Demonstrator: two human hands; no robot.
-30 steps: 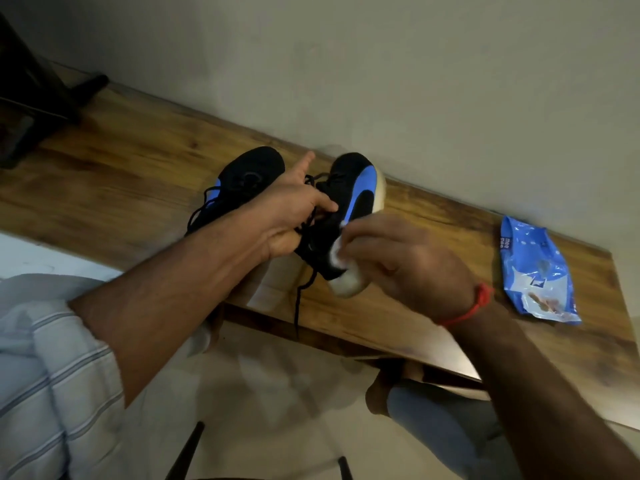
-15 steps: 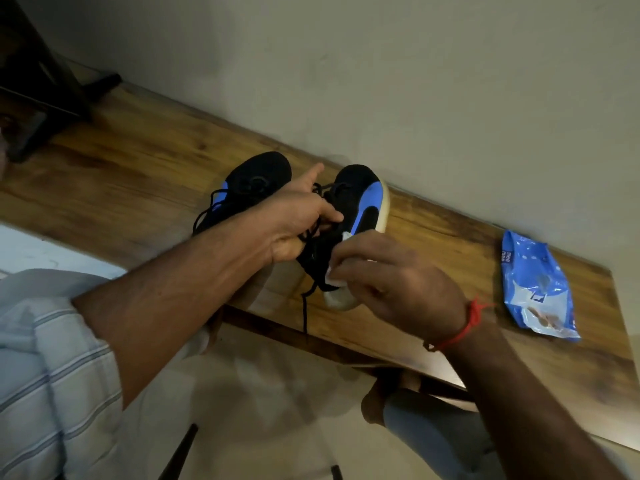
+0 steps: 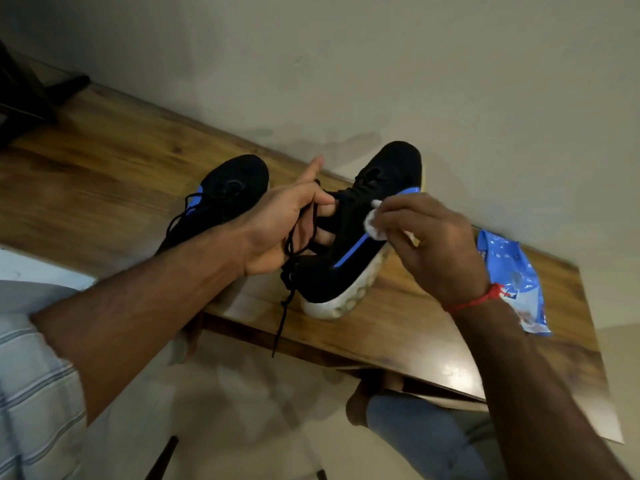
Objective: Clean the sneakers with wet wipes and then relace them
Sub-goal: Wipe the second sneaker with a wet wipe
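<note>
At center frame the left hand (image 3: pixel 277 230) is reaching in from lower left, fingers curled into the collar of the black-and-blue sneaker (image 3: pixel 349 244), index finger pointing up. The right hand (image 3: pixel 433 244) is pinching a white wipe (image 3: pixel 375 223) against the sneaker's side. The sneaker's heel is resting on the counter (image 3: pixel 104 174); a second sneaker (image 3: pixel 225 199) is lying behind the left wrist.

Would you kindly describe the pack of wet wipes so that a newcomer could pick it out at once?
Start at the long brown wooden table that runs along the pale wall. Follow it to its right end, past the two black-and-blue sneakers. There lies a crinkled blue plastic wipes pack, flat beside the right hand; it is the only shiny packet on the table.
</note>
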